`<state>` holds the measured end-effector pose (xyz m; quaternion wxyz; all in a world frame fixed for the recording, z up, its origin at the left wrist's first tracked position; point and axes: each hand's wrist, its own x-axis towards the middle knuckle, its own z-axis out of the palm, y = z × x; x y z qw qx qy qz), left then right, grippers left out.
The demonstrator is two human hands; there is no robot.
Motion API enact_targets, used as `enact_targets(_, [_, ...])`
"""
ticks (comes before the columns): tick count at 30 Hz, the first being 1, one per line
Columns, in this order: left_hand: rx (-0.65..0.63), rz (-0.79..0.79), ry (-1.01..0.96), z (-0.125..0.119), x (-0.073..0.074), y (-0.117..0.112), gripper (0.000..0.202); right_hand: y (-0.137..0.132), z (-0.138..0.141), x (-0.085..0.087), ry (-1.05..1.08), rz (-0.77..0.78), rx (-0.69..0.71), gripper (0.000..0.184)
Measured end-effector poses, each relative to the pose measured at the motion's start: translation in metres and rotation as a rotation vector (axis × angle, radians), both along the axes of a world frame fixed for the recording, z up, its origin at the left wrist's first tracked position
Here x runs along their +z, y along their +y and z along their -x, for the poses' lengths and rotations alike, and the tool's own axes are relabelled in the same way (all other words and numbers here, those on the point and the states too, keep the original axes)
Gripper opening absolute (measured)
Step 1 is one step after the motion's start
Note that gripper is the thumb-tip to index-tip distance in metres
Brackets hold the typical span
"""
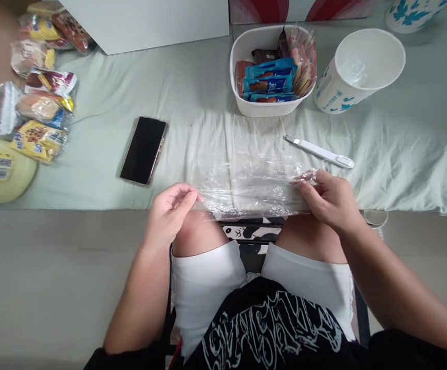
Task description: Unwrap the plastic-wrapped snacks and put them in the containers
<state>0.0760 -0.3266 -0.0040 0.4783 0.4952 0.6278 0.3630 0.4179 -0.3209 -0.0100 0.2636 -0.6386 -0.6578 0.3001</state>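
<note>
A sheet of clear plastic film (246, 180) lies spread on the pale green cloth at the near edge of the surface, above my knees. My left hand (169, 210) pinches the film's left end with its fingers closed. My right hand (329, 198) grips the film's right end, fingers curled round a bunched corner. The film is stretched between both hands.
A white tub (242, 100) of wrapped snacks stands behind the film. A white cup (358, 69) with blue print lies tipped at the right. A white pen-like tool (319, 151) lies near it. A black phone (143, 150) and several snack packets (40, 103) lie left.
</note>
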Motion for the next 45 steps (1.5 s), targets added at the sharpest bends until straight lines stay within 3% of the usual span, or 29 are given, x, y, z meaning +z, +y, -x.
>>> enact_targets(4, [0.056, -0.161, -0.041, -0.004, -0.007, 0.005, 0.025, 0.000, 0.000, -0.002, 0.024, -0.023, -0.032, 0.023])
enact_targets(11, [-0.070, -0.080, 0.042, -0.014, -0.001, 0.016, 0.029, -0.005, 0.002, -0.009, 0.109, -0.358, -0.218, 0.014])
enact_targets(15, [-0.081, -0.036, 0.068, -0.016, -0.002, 0.018, 0.029, -0.008, 0.008, -0.009, 0.280, -0.524, -0.155, 0.013])
enact_targets(18, [-0.083, -0.016, 0.063, -0.016, -0.003, 0.018, 0.028, -0.007, 0.011, -0.009, 0.317, -0.500, -0.118, 0.018])
enact_targets(22, [-0.054, 0.005, 0.059, -0.016, -0.001, 0.017, 0.026, -0.003, 0.011, -0.009, 0.400, -0.272, -0.135, 0.028])
enact_targets(29, [0.070, 0.017, 0.130, -0.019, 0.003, 0.020, 0.012, 0.002, 0.007, -0.008, 0.033, -0.018, -0.201, 0.010])
enact_targets(35, [0.100, -0.040, 0.258, -0.018, -0.004, 0.032, 0.012, -0.004, 0.006, -0.014, -0.250, -0.138, -0.140, 0.037])
enact_targets(41, [0.110, -0.191, 0.526, -0.021, -0.003, 0.049, 0.012, -0.011, 0.013, -0.016, -0.338, -0.280, -0.090, 0.049])
enact_targets(45, [0.101, -0.235, 0.625, -0.020, -0.012, 0.058, 0.008, -0.014, 0.014, -0.015, -0.398, -0.332, -0.110, 0.056])
